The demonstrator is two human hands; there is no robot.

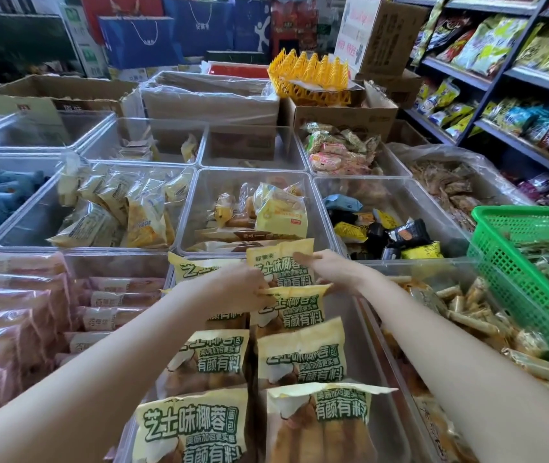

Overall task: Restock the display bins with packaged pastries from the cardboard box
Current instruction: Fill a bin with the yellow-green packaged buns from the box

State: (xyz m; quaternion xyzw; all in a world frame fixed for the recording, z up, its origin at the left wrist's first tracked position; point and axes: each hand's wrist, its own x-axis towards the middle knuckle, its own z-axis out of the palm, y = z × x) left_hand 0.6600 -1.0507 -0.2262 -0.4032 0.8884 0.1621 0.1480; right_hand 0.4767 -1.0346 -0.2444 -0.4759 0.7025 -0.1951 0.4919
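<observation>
— Hands first: where are they?

— Head view, centre frame. Left hand (244,285) pinches the top edge of a yellow pack (286,309); right hand (328,267) has its fingers curled round the far pack (280,262), at the back of the clear bin (346,332).

— Advice?

— I'd stand each pack upright, label forward, overlapping the row like tiles; don't crush the seals.

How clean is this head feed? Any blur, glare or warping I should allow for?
Head view: the yellow packs and both hands are sharp; glare streaks the clear bin walls; the shelves bow from wide-angle distortion; the blue bags look soft.
</observation>
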